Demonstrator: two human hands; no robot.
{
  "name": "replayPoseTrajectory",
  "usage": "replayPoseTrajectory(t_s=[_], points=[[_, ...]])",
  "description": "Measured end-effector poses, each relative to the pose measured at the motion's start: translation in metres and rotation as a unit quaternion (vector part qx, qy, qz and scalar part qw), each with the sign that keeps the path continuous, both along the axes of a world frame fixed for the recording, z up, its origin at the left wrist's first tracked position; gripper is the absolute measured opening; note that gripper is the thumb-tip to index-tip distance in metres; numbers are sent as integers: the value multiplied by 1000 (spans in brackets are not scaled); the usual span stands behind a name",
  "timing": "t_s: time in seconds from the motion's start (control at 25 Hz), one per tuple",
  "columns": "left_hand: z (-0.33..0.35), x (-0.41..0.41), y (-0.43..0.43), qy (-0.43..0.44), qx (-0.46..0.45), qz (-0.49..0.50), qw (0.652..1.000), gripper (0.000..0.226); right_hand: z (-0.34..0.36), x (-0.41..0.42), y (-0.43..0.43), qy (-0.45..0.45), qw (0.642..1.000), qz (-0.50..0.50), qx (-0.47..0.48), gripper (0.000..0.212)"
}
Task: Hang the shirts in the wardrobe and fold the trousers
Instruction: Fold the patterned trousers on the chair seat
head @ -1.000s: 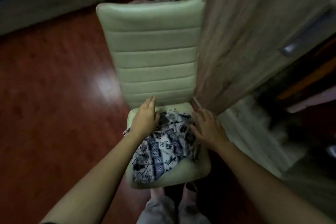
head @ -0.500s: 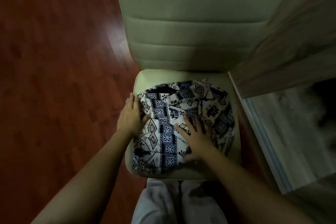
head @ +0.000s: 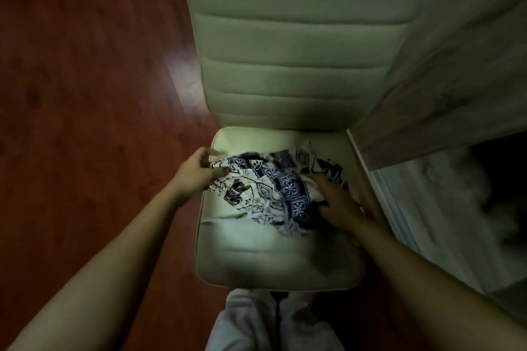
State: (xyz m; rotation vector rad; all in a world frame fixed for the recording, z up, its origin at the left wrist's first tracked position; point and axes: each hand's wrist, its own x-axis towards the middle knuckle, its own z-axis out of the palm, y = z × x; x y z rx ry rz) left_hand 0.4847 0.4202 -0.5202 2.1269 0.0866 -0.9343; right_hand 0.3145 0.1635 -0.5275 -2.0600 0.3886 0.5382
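A white garment with a dark blue geometric print (head: 268, 188) lies bunched on the seat of a pale green padded chair (head: 273, 253). My left hand (head: 196, 174) pinches the garment's left edge between thumb and fingers. My right hand (head: 339, 202) grips its right side, fingers curled into the cloth. The garment's left part is lifted off the seat. Whether it is a shirt or trousers I cannot tell.
The chair's ribbed backrest (head: 296, 45) rises behind the seat. A wooden wardrobe door (head: 456, 65) stands open at the right, its edge close to the chair. Red-brown wooden floor (head: 85, 94) spreads to the left. My legs in light trousers (head: 273, 325) touch the seat's front.
Both hands lay flat on the garment before; now they have closed on its two sides and pulled it up and back, baring the front of the seat.
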Motion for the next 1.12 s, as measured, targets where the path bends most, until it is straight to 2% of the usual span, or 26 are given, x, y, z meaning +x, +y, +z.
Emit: replayPoseTrajectory(t_s=[0.08,0.24,0.44,0.52,0.64,0.72,0.76,0.84,0.92,0.96,1.04,1.12], points=[[71,11,-18,23,-134,36,990,44,48,3,-10,-13,996,-73,52,58],[226,27,-68,12,-280,18,960,22,141,19,-22,-65,992,-108,32,58],[413,4,-118,-60,-380,-85,919,6,280,49,-41,-165,984,-62,-43,62],[459,-9,-129,-92,-401,-94,907,27,337,57,-36,-219,971,-91,-1,65],[516,-25,-134,-231,-353,-123,898,52,412,56,-21,-303,941,-105,111,71],[541,-25,-135,-360,-269,-140,882,52,446,57,-12,-332,927,-92,150,87],[552,-25,-135,-426,-233,-142,863,46,463,57,-7,-352,921,-86,144,93],[570,-24,-133,-519,-202,-139,819,30,486,54,-1,-408,907,-97,23,95],[590,-30,-130,-571,-211,-121,784,22,494,49,-1,-447,878,-105,-138,85],[601,-34,-125,-584,-223,-105,773,20,496,45,-3,-454,867,-102,-177,78],[617,-41,-109,-611,-222,-77,756,18,502,31,-9,-476,853,-91,-193,67],[617,-34,-90,-662,-130,-95,732,21,517,16,-20,-491,846,-33,-206,65]])
